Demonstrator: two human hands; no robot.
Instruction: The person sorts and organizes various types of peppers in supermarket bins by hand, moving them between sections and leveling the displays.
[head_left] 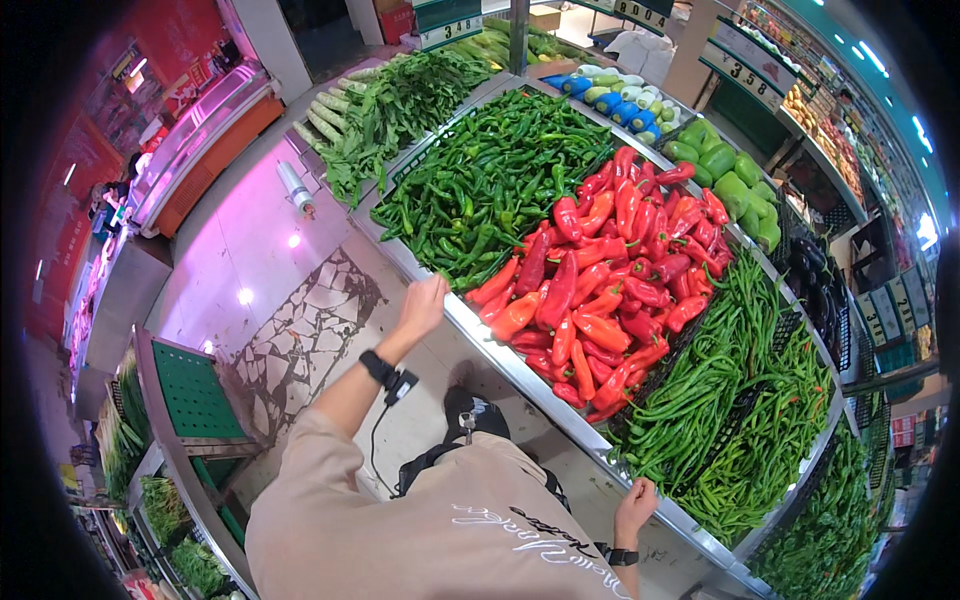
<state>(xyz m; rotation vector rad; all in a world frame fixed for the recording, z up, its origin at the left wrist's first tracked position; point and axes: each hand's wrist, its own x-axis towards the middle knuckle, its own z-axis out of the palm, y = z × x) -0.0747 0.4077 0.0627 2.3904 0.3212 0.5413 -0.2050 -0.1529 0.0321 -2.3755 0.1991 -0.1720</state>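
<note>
A metal-rimmed produce stand (515,368) runs diagonally in front of me. My left hand (427,301) has its fingers curled at the rim, beside the green chili peppers (485,180) and the near corner of the red peppers (600,290). Farther right along the same rim, my right hand (636,505) is also closed, its fingers bent at the edge next to the long thin green peppers (710,385). No vegetable shows in either hand. The undersides of the fingers are hidden.
Leafy radishes (400,105) lie at the stand's far left end. Green squash-like vegetables (725,175) and dark eggplants (808,270) sit beyond the peppers. Behind my left arm stands a green-panelled shelf (200,390). Price signs (745,65) hang above the far side.
</note>
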